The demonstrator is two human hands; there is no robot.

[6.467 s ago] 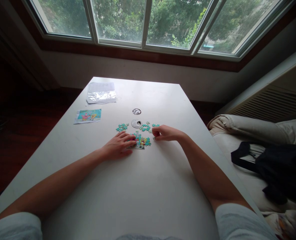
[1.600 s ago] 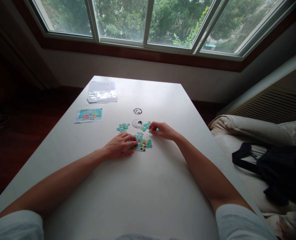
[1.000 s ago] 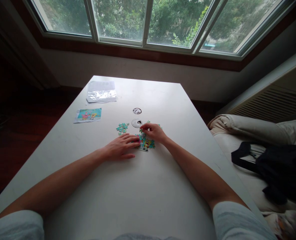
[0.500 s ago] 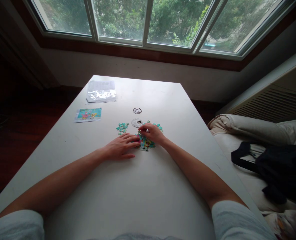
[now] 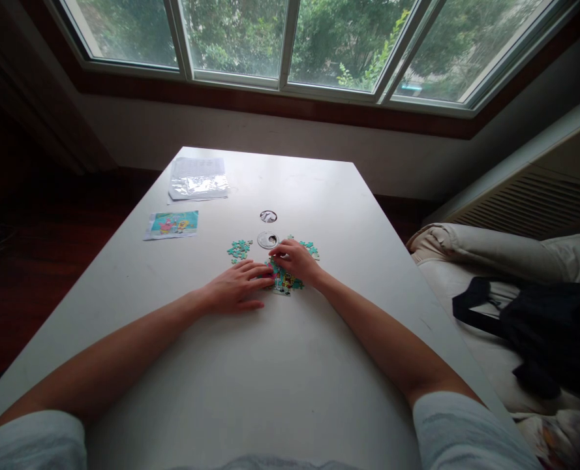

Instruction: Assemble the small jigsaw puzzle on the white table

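- The jigsaw puzzle [image 5: 286, 282], partly assembled, lies at the centre of the frame on the white worktop [image 5: 250, 385], its left part beneath the left hand's fingertips.
- The left hand [image 5: 235, 287] lies flat with its fingers spread; it holds the same pose as in the earlier frames.
- The right hand [image 5: 298, 260] has moved: from the right-hand loose pieces [image 5: 312, 249] it has come left to the puzzle's upper edge, uncovering more of those pieces. Its fingers curl toward the thumb; I cannot tell whether they close on a piece.
- The two hands are near each other but apart.
- The puzzle sits slightly farther right than before.
- Unchanged: the left-hand loose pieces [image 5: 239, 250], two round discs [image 5: 269, 216] above centre, and, toward the upper left, the cartoon picture sheet [image 5: 173, 224] and clear plastic packet [image 5: 199, 179].
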